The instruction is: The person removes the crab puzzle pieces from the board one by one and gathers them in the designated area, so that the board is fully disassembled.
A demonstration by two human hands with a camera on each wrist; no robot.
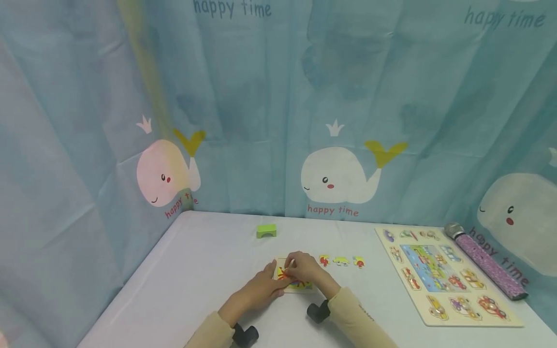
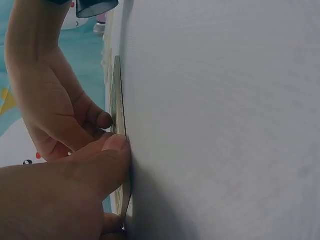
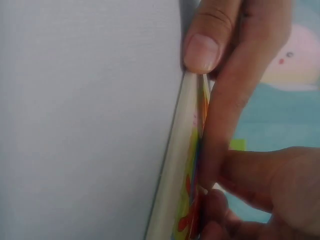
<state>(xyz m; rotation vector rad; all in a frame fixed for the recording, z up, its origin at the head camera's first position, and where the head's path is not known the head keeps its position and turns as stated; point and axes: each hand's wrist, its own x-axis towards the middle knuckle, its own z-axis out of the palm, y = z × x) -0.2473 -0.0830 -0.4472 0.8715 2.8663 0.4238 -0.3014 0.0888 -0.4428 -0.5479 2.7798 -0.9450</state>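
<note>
A small jigsaw puzzle board (image 1: 300,291) with a colourful picture lies on the white table, partly covered by both hands. My left hand (image 1: 261,287) grips it by its near left side; in the left wrist view the thumb (image 2: 116,145) lies over the board's edge (image 2: 117,80). Reaching over from the right, my right hand (image 1: 305,267) has its fingers bent down onto the picture. They seem to pinch a puzzle piece (image 3: 204,102), tilted slightly off the board in the right wrist view; the fingertips are mostly hidden.
Right of the board lie three loose puzzle pieces (image 1: 341,261). A green arch block (image 1: 266,231) stands farther back. At the right are a large knobbed puzzle board (image 1: 474,309) and a pink glittery microphone (image 1: 489,261). A whale-print curtain (image 1: 261,121) hangs behind.
</note>
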